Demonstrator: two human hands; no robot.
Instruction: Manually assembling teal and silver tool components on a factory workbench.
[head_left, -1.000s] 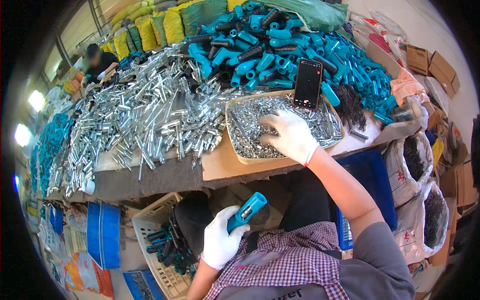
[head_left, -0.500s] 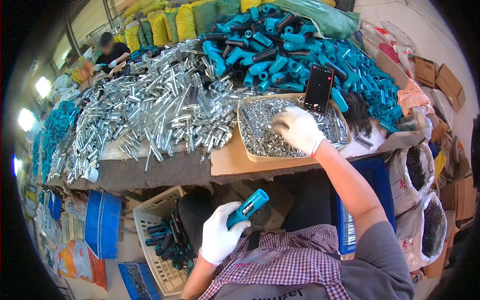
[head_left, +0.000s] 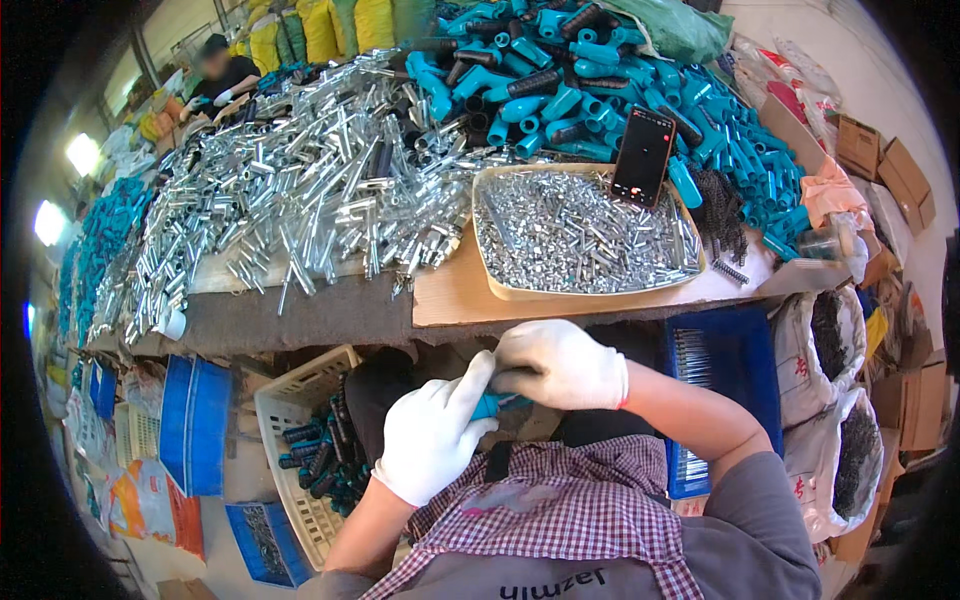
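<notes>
In front of my apron, my white-gloved left hand point(head_left: 430, 437) is wrapped round a teal plastic handle point(head_left: 486, 408), of which only a small part shows between the gloves. My right hand point(head_left: 562, 368), gloved too, is at the handle's end with its fingers bent and pressed together. Whatever those fingers hold is hidden. Beyond them on the bench stands a cream tray point(head_left: 560, 293) full of small silver metal parts point(head_left: 580, 235). A phone point(head_left: 642, 158) with a lit screen leans at the tray's far right side.
Silver metal tubes point(head_left: 300, 190) cover the bench's left, and teal handles point(head_left: 560, 90) are heaped behind. Below the bench are a cream crate point(head_left: 290, 450) of dark handles, a blue bin point(head_left: 735, 400) and white sacks point(head_left: 835, 450). Another person point(head_left: 225, 75) works far left.
My right hand has left the tray of small parts and come down to the teal handle. My left hand has kept hold of the handle, which my gloves now mostly cover.
</notes>
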